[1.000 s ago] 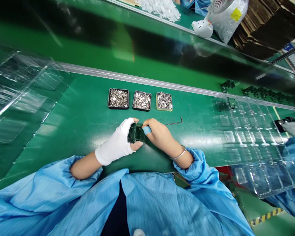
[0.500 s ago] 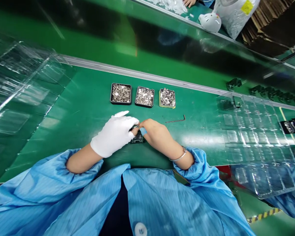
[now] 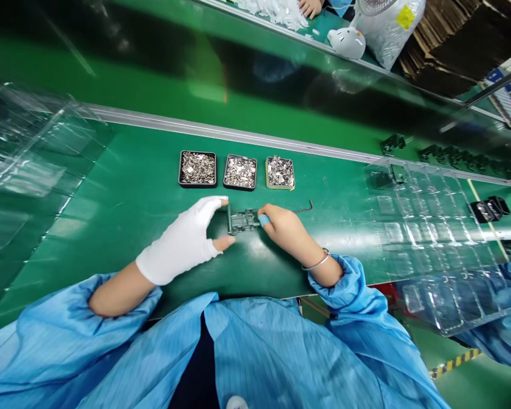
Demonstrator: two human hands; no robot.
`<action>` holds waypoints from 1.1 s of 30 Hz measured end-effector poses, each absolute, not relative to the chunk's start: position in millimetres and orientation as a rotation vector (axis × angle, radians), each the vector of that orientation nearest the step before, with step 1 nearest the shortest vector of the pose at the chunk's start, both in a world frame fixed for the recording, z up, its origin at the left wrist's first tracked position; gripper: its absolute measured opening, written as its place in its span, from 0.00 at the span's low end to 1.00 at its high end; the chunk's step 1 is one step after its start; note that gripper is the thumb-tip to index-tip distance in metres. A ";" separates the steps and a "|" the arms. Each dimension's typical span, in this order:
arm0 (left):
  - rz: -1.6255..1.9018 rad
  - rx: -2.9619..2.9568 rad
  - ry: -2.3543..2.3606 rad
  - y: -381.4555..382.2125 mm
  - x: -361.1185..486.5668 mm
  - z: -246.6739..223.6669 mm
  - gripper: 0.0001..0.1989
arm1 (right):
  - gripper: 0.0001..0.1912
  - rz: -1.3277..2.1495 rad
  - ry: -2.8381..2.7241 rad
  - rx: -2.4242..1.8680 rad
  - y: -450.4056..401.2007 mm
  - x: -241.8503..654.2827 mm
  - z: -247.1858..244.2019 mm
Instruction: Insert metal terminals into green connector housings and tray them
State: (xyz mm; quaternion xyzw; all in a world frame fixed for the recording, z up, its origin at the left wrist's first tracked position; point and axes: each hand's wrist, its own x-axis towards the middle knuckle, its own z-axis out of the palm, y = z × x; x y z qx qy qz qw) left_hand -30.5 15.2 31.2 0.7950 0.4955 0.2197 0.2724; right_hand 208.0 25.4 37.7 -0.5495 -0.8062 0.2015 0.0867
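Observation:
In the head view, a small dark plastic housing (image 3: 243, 222) with an open, ribbed inside lies between my hands over the green table. My right hand (image 3: 283, 228), bare with a blue wrap on one finger, is closed on the housing's right end. My left hand (image 3: 187, 238), in a white glove with bare fingertips, is open, its thumb and fingers spread at the left end. Whether the fingertips touch it I cannot tell. Behind the right hand lies a dark hex key (image 3: 305, 209), partly hidden.
Three small trays of shiny metal pieces, left (image 3: 198, 186), middle (image 3: 239, 187) and right (image 3: 280, 187), stand beyond my hands. Clear plastic trays (image 3: 434, 227) lie right, others (image 3: 29, 165) left. Dark housings (image 3: 394, 144) sit along the rail. Another person's hand (image 3: 310, 8) shows across the partition.
My left hand has opened and drawn back to the left. The housing has turned and moved slightly up, with its right end in my right hand. The view has shifted slightly.

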 end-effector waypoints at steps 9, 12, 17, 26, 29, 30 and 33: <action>0.528 2.258 1.199 19.8 -14.0 12.6 0.32 | 0.15 0.570 -2.536 -1.510 33.1 280.7 23.4; 0.556 2.228 1.244 21.0 -17.7 9.9 0.26 | 0.16 0.678 -2.439 -1.465 27.6 265.8 20.4; 0.570 2.210 1.273 12.4 -24.9 8.2 0.25 | 0.15 0.955 -2.378 -1.247 17.1 235.7 16.6; 0.534 2.271 1.258 9.9 -27.3 6.2 0.26 | 0.14 0.819 -2.535 -1.283 18.9 214.9 14.6; 0.513 2.259 1.263 9.4 -27.3 8.2 0.26 | 0.12 0.800 -2.585 -1.383 18.3 207.7 20.0; 0.502 2.251 1.265 9.5 -27.1 9.0 0.26 | 0.12 0.809 -2.589 -1.417 18.7 206.8 21.6; 0.471 2.217 1.281 9.8 -26.0 10.0 0.25 | 0.12 0.919 -2.524 -1.430 21.8 210.4 24.5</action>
